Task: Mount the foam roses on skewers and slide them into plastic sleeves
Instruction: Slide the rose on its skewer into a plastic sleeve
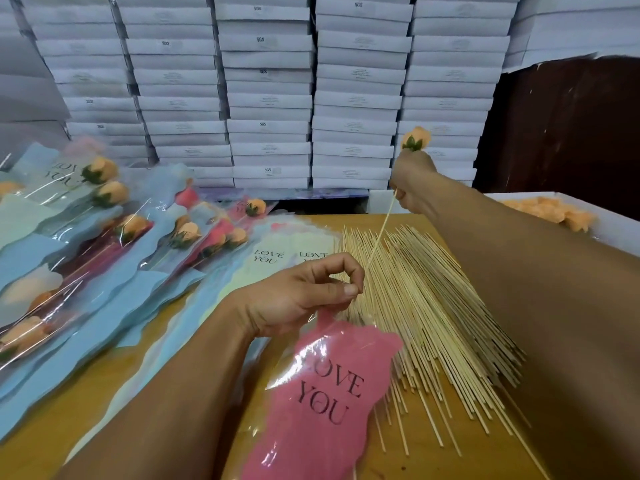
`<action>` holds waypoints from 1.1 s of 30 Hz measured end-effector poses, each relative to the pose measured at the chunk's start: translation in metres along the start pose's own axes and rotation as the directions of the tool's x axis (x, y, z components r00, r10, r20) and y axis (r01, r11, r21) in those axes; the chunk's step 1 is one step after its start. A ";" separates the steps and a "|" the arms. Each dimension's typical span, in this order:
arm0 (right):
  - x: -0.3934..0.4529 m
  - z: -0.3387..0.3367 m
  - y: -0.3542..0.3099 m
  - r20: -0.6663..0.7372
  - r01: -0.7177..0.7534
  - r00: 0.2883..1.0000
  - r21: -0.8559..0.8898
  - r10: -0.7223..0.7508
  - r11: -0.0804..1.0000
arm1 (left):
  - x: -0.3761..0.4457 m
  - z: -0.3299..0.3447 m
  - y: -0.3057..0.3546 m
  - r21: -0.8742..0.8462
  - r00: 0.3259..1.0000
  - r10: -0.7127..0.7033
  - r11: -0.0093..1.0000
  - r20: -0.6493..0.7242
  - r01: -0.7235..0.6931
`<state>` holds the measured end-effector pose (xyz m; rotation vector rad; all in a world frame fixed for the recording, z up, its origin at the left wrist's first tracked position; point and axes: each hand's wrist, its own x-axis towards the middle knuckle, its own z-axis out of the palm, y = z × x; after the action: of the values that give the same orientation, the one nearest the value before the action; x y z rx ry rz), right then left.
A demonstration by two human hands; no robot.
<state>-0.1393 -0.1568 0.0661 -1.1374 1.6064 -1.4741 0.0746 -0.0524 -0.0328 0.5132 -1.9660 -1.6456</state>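
pink sleeve (322, 393) is the nearest thing to us, hanging from our left hand (304, 296) with its printed "love you" face toward us and its broad end drooping low toward the bottom of the view. our left thumb and fingertips are curled into a pinch on its narrow top end, just above the wooden table (104, 420).

from that pinch the single skewer (379, 233) runs up and away to the right, a long thin line slanting toward our right hand (414, 183), which is raised well beyond the left. our right fingers are closed around the skewer's upper part, and the peach foam rose (416, 138) with its green sepals sits on the tip just above that fist. whether the skewer's lower tip has already entered the sleeve's narrow end we cannot tell; it meets our left fingertips and is hidden there.

so the axis that matters is the skewer's: rose far and high on the right, sleeve end near and low on the left. we judge the next move to be a feed along that same line, with the left hand nearer to the sleeve and holding it steady.

under the skewer lies the loose pile of skewers (426, 306) fanned on the table. farther left, finished sleeved roses (114, 230) are laid overlapping, and at the far right loose peach roses (550, 211) wait in a heap.
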 end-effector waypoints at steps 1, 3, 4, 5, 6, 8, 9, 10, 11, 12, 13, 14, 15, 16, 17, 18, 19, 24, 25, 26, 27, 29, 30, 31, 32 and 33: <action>-0.005 0.004 0.000 0.004 -0.055 0.998 -0.011 0.055 0.998 | 0.001 0.000 -0.001 0.000 1.000 0.005 1.000 -0.023 -0.005; -0.017 0.010 0.005 0.012 -0.144 0.990 0.020 0.144 0.989 | 0.002 -0.001 -0.003 -0.012 0.997 0.021 1.000 -0.071 -0.022; -0.021 0.012 0.008 0.020 -0.159 0.987 0.044 0.158 0.986 | 0.003 -0.002 -0.004 -0.010 0.995 0.024 1.000 -0.101 -0.025; -0.027 0.013 0.010 0.046 -0.153 0.987 0.037 0.152 0.987 | 0.004 -0.002 -0.005 0.001 0.991 0.028 1.000 -0.133 -0.028; -0.032 0.014 0.014 0.079 -0.147 0.986 0.022 0.144 0.989 | 0.005 -0.003 -0.006 0.018 0.986 0.034 0.999 -0.164 -0.032; -0.048 0.014 0.022 0.182 -0.125 0.975 -0.004 0.124 0.992 | 0.006 -0.004 -0.007 0.041 0.975 0.053 0.998 -0.218 -0.045; -0.054 0.013 0.027 0.247 -0.127 0.961 -0.010 0.125 0.992 | 0.006 -0.004 -0.007 0.041 0.970 0.059 0.998 -0.236 -0.051; -0.059 0.012 0.033 0.311 -0.121 0.942 -0.024 0.122 0.992 | 0.007 -0.003 -0.007 0.035 0.966 0.065 0.998 -0.250 -0.058; -0.065 0.010 0.037 0.366 -0.109 0.923 -0.053 0.121 0.993 | 0.007 -0.003 -0.008 0.030 0.963 0.071 0.997 -0.262 -0.065; -0.070 0.007 0.042 0.411 -0.090 0.903 -0.092 0.120 0.992 | 0.007 -0.003 -0.008 0.029 0.958 0.077 0.997 -0.276 -0.072; -0.073 0.004 0.047 0.446 -0.060 0.887 -0.137 0.115 0.989 | 0.008 -0.004 -0.008 0.033 0.953 0.083 0.997 -0.290 -0.077; -0.077 0.001 0.052 0.478 -0.027 0.872 -0.172 0.107 0.985 | 0.008 -0.005 -0.009 0.038 0.950 0.086 0.996 -0.301 -0.078; -0.080 -0.001 0.056 0.508 0.001 0.856 -0.193 0.099 0.981 | 0.009 -0.005 -0.009 0.037 0.947 0.087 0.996 -0.308 -0.079; -0.083 -0.003 0.060 0.536 0.016 0.839 -0.194 0.092 0.981 | 0.009 -0.005 -0.008 0.026 0.947 0.084 0.996 -0.310 -0.080; -0.086 -0.005 0.063 0.565 0.027 0.820 -0.188 0.085 0.982 | 0.009 -0.005 -0.008 0.011 0.948 0.084 0.996 -0.308 -0.085; -0.088 -0.006 0.065 0.595 0.040 0.800 -0.181 0.077 0.983 | 0.010 -0.005 -0.008 -0.004 0.948 0.086 0.996 -0.307 -0.092; -0.090 -0.007 0.066 0.623 0.055 0.779 -0.183 0.073 0.982 | 0.010 -0.004 -0.008 -0.014 0.946 0.089 0.995 -0.311 -0.098; -0.094 -0.012 0.072 0.737 0.086 0.671 -0.186 0.081 0.979 | 0.011 0.001 -0.008 -0.076 0.913 0.079 0.990 -0.400 -0.119; -0.092 -0.016 0.073 0.754 0.069 0.651 -0.178 0.091 0.982 | 0.011 0.001 -0.008 -0.080 0.908 0.075 0.990 -0.412 -0.118; -0.090 -0.021 0.073 0.760 0.049 0.641 -0.177 0.105 0.983 | 0.011 0.002 -0.007 -0.082 0.907 0.071 0.990 -0.416 -0.114; -0.089 -0.025 0.072 0.745 0.019 0.655 -0.182 0.125 0.983 | 0.011 0.003 -0.008 -0.083 0.908 0.067 0.990 -0.414 -0.111; -0.086 -0.033 0.070 0.615 -0.062 0.770 -0.194 0.171 0.979 | 0.010 0.004 -0.007 -0.081 0.911 0.068 0.991 -0.407 -0.110; -0.086 -0.035 0.070 0.518 -0.095 0.839 -0.161 0.166 0.982 | 0.011 0.005 -0.007 -0.077 0.913 0.073 0.991 -0.402 -0.113; -0.085 -0.037 0.070 0.440 -0.109 0.888 -0.086 0.136 0.990 | 0.011 0.005 -0.007 -0.074 0.916 0.076 0.991 -0.394 -0.114; -0.085 -0.037 0.071 0.409 -0.116 0.907 0.015 0.100 0.993 | 0.011 0.006 -0.006 -0.068 0.921 0.078 0.991 -0.382 -0.112; -0.086 -0.037 0.071 0.422 -0.127 0.904 0.121 0.065 0.984 | 0.011 0.006 -0.006 -0.058 0.927 0.079 0.993 -0.366 -0.107</action>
<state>-0.1499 -0.0648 -0.0058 -1.1759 1.2192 -1.1654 0.0623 -0.0552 -0.0379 0.6338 -1.6241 -1.4415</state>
